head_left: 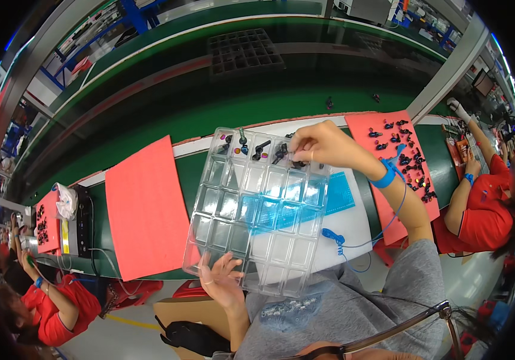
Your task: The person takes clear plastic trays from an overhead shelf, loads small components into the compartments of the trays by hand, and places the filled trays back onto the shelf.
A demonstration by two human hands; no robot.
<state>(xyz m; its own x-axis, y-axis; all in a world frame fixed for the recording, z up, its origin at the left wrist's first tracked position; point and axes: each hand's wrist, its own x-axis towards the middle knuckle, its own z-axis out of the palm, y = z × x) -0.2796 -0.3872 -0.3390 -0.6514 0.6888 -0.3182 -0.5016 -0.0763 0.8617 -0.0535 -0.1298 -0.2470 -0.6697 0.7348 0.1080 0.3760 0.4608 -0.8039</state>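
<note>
A clear plastic compartment tray (218,204) lies tilted across the near edge of the bench. Small dark parts (261,150) with stems, some showing pink or orange round faces, sit in several cells of its far row. My left hand (223,282) holds the tray's near left corner, palm up, fingers curled against the plastic. At the far right cells, my right hand (323,145) is closed in a pinch; whatever lies between its fingertips is too hidden to name. A blue wrist strap (384,174) with a cord circles my right wrist.
Right of the tray, a pink foam mat (383,204) carries many small dark parts. A bare pink mat (146,210) lies left. Under the tray are a white sheet (353,228) and a blue printed strip (340,195). Co-workers in red (479,210) sit on both sides.
</note>
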